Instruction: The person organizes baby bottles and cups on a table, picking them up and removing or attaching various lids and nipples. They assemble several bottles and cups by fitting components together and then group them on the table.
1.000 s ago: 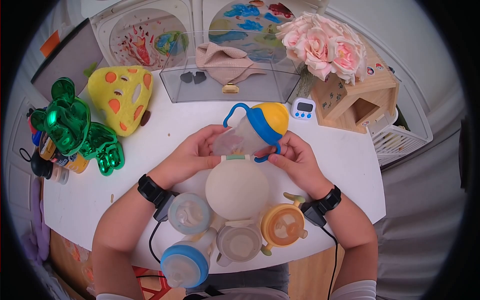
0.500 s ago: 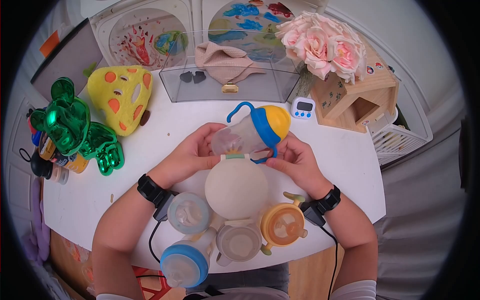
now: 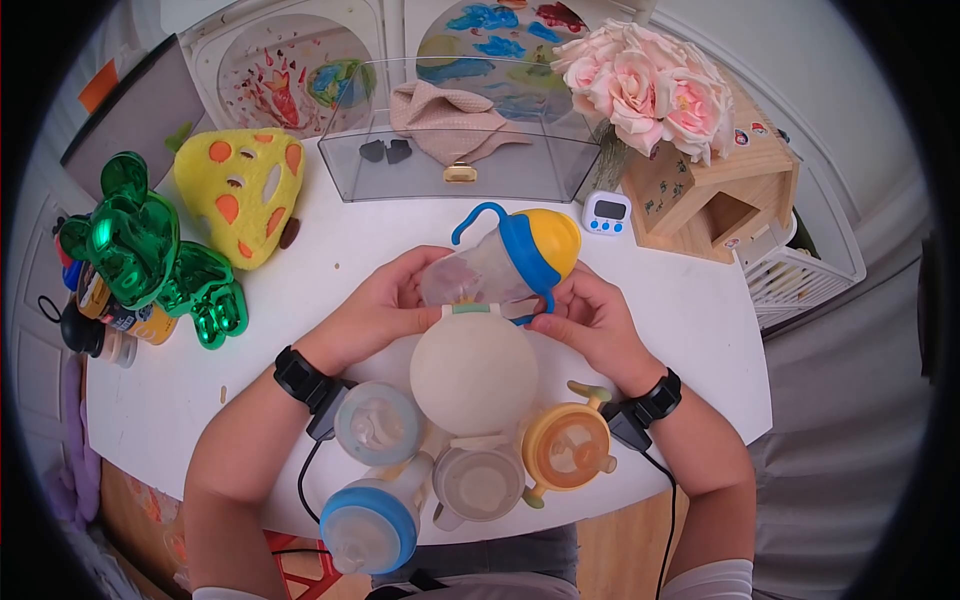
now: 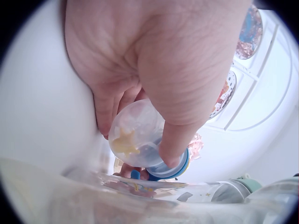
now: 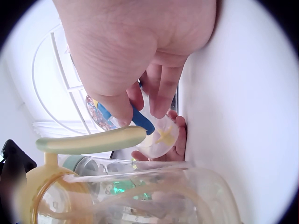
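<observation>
A clear sippy cup (image 3: 462,276) with a blue two-handled collar (image 3: 524,255) and a yellow lid (image 3: 553,238) lies tilted between both hands, its lid toward the upper right. Its base end is gripped by my left hand (image 3: 385,305), thumb on the near side and fingers behind, as the left wrist view confirms. On the other side my right hand (image 3: 600,325) pinches the lower blue handle (image 5: 142,120) between thumb and fingers. A yellow star print (image 4: 126,142) shows on the cup's base. In the head view, a round cream-lidded bottle (image 3: 474,368) overlaps the cup's lower edge.
Close to my body stand a grey-topped bottle (image 3: 380,424), a blue-collared bottle (image 3: 368,528), a grey-lidded cup (image 3: 480,484) and an orange handled cup (image 3: 566,447). Behind are a clear box (image 3: 420,180), a timer (image 3: 606,213) and a wooden house (image 3: 690,205). A plush (image 3: 240,195) and green figure (image 3: 135,245) stand left.
The sippy cup has turned slightly in the hands and its yellow lid has shifted a little to the right and down. Both hands keep their hold; the bottles in front stay put.
</observation>
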A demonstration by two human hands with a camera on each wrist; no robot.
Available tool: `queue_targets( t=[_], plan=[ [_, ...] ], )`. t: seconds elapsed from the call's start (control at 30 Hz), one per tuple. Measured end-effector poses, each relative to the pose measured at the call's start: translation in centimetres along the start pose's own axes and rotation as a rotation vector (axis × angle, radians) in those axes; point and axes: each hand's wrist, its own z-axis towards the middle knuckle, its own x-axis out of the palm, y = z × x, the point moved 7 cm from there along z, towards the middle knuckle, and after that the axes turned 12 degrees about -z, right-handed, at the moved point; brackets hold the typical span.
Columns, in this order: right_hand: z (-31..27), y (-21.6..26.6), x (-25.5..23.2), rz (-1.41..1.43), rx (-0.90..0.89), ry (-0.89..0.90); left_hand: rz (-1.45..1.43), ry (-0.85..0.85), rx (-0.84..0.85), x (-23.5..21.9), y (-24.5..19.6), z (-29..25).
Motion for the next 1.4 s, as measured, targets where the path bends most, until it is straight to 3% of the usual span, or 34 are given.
queue_targets(
  t=[0.43, 0.6, 1.4],
  plan=[
    [0.08, 0.5, 0.14, 0.026, 0.016, -0.064, -0.017, 0.02, 0.002, 0.16, -0.04, -0.02],
    [-0.1, 0.04, -0.11, -0.064, -0.003, 0.004, 0.005, 0.021, 0.007, 0.13, -0.03, 0.0],
    [-0.02, 0.3, 0.02, -0.047, -0.016, 0.004, 0.004, 0.0, -0.014, 0.21, -0.14, -0.14]
  ],
)
